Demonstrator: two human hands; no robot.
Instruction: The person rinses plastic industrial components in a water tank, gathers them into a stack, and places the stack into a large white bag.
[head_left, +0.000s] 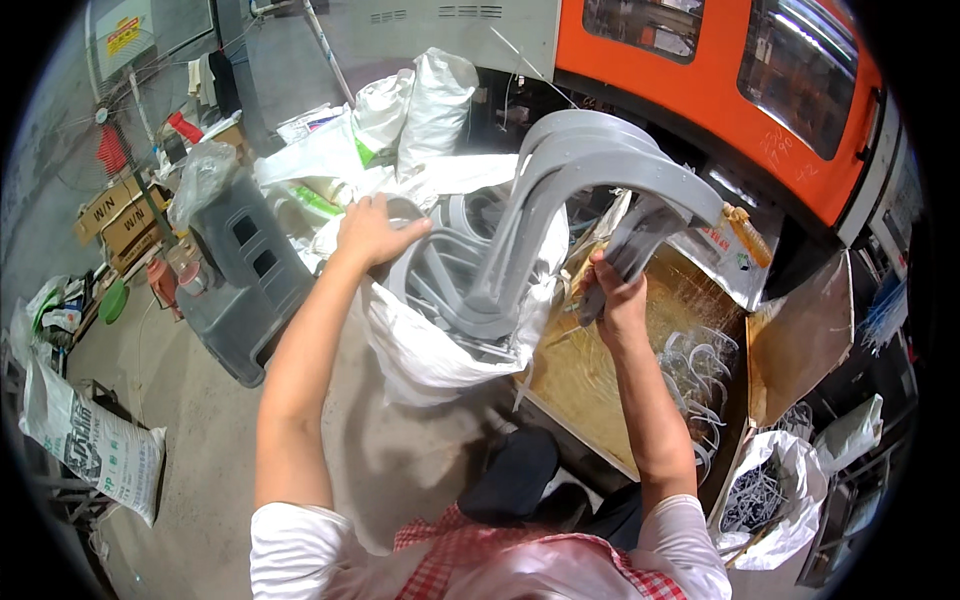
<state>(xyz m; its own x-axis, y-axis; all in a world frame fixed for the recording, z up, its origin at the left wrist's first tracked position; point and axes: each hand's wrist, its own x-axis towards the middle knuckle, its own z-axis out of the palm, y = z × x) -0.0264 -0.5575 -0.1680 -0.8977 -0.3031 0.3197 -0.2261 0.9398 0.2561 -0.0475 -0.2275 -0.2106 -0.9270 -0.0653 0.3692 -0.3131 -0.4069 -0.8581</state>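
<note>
My right hand is closed around the lower ends of a bundle of grey curved plastic pieces. The bundle arches up and over to the left, and its far ends reach down to a white woven sack. More grey curved pieces of the same sort lie inside the sack. At the sack's left side, my left hand rests by the rim with its thumb spread from the fingers, next to a grey curved piece. What lies under its fingers is partly hidden.
Right of the sack is a water-filled tub with pale curved pieces in it. An orange machine stands behind. A grey step stool is at left, a sack of scraps at lower right. White full sacks stand at the back.
</note>
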